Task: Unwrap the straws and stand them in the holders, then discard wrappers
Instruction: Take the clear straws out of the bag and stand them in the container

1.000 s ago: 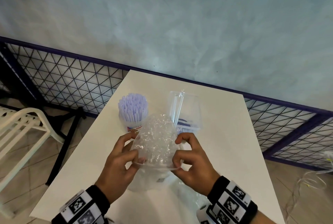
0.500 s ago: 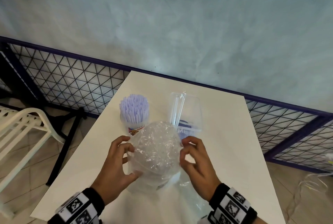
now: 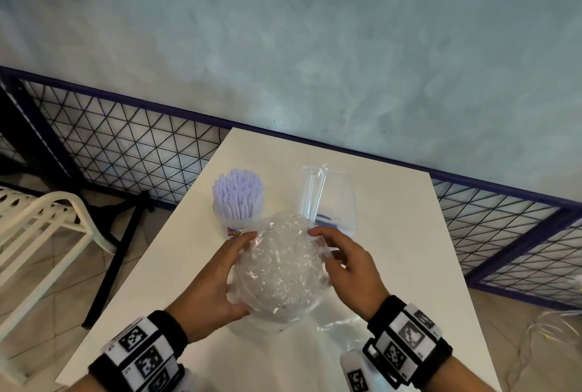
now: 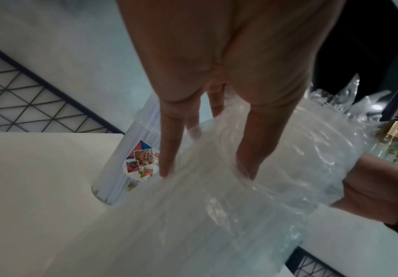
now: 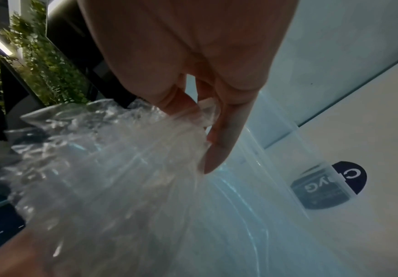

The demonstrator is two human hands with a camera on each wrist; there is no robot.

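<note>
A crumpled bundle of clear plastic wrapper (image 3: 280,268) bulges from a clear tub on the white table (image 3: 409,234). My left hand (image 3: 244,272) cups its left side, fingers (image 4: 167,172) pressed into the plastic and thumb low at the front. My right hand (image 3: 321,243) curls over the upper right side and pinches a fold of plastic (image 5: 207,110). Behind stand a holder packed with lilac straws (image 3: 238,199) and a clear holder (image 3: 327,199) with a few clear straws.
A flat piece of clear wrapper (image 3: 343,325) lies on the table by my right wrist. The table's far edge meets a purple-framed mesh fence (image 3: 126,146). A white chair (image 3: 37,228) stands on the floor to the left.
Both hands have moved from pinching the bundle's lower front to its sides. The bundle now sits lower, and the view has shifted slightly closer.
</note>
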